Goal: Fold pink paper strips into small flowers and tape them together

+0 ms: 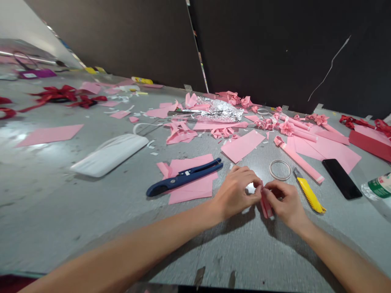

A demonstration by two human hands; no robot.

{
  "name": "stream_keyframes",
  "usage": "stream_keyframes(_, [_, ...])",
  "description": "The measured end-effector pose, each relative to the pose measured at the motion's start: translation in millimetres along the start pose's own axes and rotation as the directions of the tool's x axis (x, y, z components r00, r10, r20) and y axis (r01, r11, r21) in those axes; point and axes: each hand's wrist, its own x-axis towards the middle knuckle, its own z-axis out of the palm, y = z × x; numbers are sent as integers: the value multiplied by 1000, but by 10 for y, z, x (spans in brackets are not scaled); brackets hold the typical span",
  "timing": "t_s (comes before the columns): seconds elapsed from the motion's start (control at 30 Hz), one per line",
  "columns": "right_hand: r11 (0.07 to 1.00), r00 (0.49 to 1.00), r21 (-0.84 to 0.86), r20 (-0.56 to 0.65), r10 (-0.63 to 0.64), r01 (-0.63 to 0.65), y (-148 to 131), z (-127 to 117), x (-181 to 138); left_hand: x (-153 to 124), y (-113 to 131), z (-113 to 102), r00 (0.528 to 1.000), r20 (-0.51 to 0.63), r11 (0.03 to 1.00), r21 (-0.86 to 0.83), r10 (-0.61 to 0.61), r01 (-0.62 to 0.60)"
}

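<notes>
Both hands meet at a small strip of folded pink paper [266,207] just above the grey tabletop. My left hand [238,189] pinches its upper end between thumb and forefinger. From the other side, my right hand [283,199] grips the same piece with thumb and fingertips, which partly cover it. To the right of my right hand lies a yellow utility knife [310,195], and a roll of narrow tape [280,169] rests just beyond the hands. Left of my left hand, blue-handled scissors [185,177] lie across pink paper sheets [191,196].
Rolled pink paper tubes [301,159] and paper flowers lie at the back right. A black phone [341,178] and a bottle [378,187] are at the right. A white pouch-like object [111,154] lies left. Dark panels [275,49] bound the table's far edge.
</notes>
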Motion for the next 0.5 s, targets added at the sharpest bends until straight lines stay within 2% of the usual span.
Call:
stream_keyframes(0.33, [993,998,92,-5,68,-68,-22,-21,30,16,1,-40,993,58,990,-90,-105,110])
stream_keyframes(0.43, [985,995,139,3,102,-102,-10,-50,44,47,15,-84,984,50,972,-160,-168,174])
stream_keyframes(0.5, [983,994,149,7,105,-105,-13,-68,48,70,14,-97,973,88,948,-220,-214,229])
